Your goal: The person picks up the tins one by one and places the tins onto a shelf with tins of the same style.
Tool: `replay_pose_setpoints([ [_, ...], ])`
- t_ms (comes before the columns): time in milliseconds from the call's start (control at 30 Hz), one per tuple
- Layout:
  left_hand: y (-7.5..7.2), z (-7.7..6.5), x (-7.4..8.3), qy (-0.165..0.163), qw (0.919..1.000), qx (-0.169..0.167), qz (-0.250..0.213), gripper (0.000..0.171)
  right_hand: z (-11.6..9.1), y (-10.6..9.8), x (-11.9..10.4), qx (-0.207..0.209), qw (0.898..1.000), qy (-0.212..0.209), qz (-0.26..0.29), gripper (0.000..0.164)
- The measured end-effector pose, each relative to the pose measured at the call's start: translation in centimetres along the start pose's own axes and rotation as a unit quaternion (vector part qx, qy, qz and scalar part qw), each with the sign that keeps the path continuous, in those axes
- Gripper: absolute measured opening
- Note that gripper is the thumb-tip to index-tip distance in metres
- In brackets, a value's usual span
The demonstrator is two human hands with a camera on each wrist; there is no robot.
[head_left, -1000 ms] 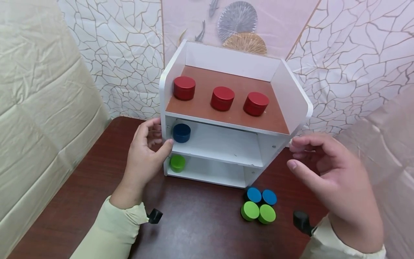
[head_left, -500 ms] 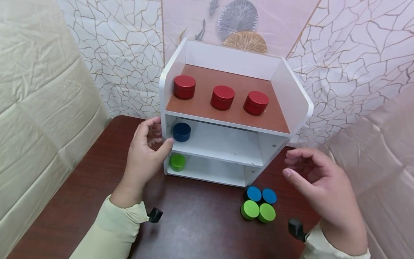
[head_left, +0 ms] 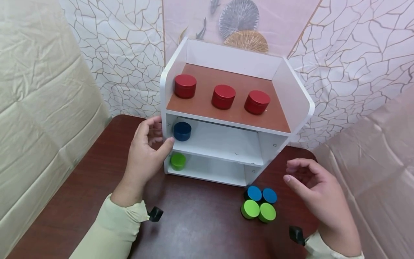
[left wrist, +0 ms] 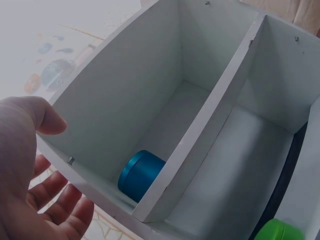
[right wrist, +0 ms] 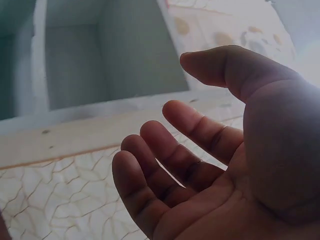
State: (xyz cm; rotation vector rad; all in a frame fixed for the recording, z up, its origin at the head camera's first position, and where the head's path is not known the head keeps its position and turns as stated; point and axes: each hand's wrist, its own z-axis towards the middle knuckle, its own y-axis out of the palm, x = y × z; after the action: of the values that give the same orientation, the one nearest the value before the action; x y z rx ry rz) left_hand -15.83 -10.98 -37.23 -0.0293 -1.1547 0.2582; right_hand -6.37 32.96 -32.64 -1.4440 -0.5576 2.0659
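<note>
A white shelf unit with a brown top stands on the dark wooden table. My left hand is at its left side, thumb before the front edge and relaxed fingers along the outside; whether they touch is unclear. Just inside that side sit a blue round tin on the middle level and a green round tin on the bottom one. My right hand hovers right of the unit, fingers loosely bent around nothing. Nearest to it are two blue tins and two green tins, grouped on the table.
Three red tins stand spaced along the brown top, which has raised white sides and back. Patterned sheets hang behind the unit, and pale cloth borders the table's left side.
My right hand has come down and slightly left, from beside the unit's right side toward the table. The left hand stays at the left side, and the tins have not moved.
</note>
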Motion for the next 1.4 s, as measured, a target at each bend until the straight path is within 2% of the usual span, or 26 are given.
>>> replay_pose_setpoints([
  [200,0.1,0.0,-0.1,-0.002,1.0,-0.001,-0.001,0.063,-0.3,0.2,3.1,-0.009,0.999,0.024,-0.039,0.039],
  [433,0.1,0.1,-0.1,0.001,1.0,0.0,-0.005,0.063,-0.7,0.7,7.5,-0.027,0.997,0.058,-0.044,0.04],
  [700,0.1,0.1,0.0,0.002,1.0,-0.001,-0.003,0.063,-1.0,1.3,12.0,-0.076,0.989,0.106,-0.067,0.046],
  [867,0.1,0.1,0.0,0.001,1.0,0.002,-0.007,0.063,-1.1,1.8,13.5,-0.107,0.985,0.121,-0.065,0.051],
  [1067,0.0,0.0,0.3,-0.001,0.9999,-0.002,-0.013,0.063,-1.3,2.4,14.5,-0.14,0.98,0.138,-0.035,0.056],
  [1400,0.1,0.1,0.2,-0.002,1.0,-0.002,-0.006,0.062,-1.3,3.0,15.5,-0.171,0.974,0.146,-0.027,0.057],
])
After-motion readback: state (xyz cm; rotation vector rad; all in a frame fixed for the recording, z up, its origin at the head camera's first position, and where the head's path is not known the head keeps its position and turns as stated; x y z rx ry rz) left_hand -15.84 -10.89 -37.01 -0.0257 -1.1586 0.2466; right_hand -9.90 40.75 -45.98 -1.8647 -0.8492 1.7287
